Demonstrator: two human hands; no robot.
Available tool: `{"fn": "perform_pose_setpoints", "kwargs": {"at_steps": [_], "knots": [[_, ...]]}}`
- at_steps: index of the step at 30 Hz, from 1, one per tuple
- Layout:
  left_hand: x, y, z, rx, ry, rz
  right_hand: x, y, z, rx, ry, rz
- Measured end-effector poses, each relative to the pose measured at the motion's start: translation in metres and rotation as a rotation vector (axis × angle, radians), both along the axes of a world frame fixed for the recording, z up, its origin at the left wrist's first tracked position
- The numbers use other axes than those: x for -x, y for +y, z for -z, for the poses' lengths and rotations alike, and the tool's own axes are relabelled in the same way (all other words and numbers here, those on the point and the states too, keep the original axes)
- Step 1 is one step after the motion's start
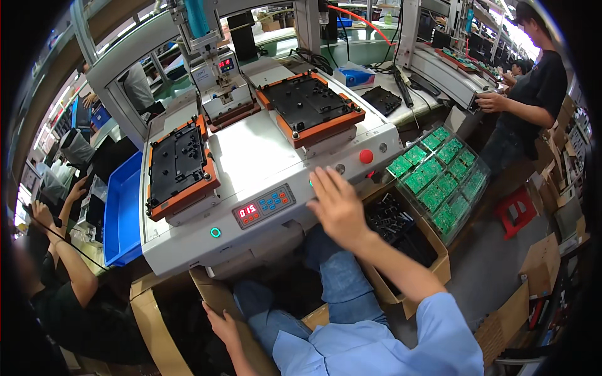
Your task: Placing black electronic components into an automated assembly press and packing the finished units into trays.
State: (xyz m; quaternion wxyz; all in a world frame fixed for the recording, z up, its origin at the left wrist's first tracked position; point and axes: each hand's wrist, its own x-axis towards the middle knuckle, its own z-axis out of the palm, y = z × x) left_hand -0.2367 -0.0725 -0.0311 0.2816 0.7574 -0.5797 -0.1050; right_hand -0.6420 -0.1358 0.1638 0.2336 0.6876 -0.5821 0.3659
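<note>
My right hand (339,212) reaches to the front panel of a white bench machine (254,172). Its fingers lie stretched out over a lit green button, which they partly cover. A red emergency stop button (365,156) sits just to the right. Low on the left, my left hand (221,326) rests at the edge of a cardboard box flap (216,294), finger and thumb apart, holding nothing I can see. On the machine, two orange-brown fixtures, left (180,199) and right (323,128), each carry a black plastic panel. Between them stands a press head (227,100).
A blue bin (122,210) stands left of the machine. To the right, an open carton (401,241) holds black parts, beside a clear tray of green circuit boards (439,178). A red stool (517,212) stands on the floor. Co-workers (533,81) are at both sides.
</note>
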Motion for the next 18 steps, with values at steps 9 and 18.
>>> {"fn": "perform_pose_setpoints", "kwargs": {"at_steps": [9,18], "knots": [[-0.005,0.004,0.0,0.004,-0.013,-0.025,-0.007,-0.004,0.007,0.146,-0.155,-0.069],[0.006,0.002,-0.008,0.013,-0.076,-0.052,0.098,-0.051,-0.065,0.16,-0.652,0.032]]}}
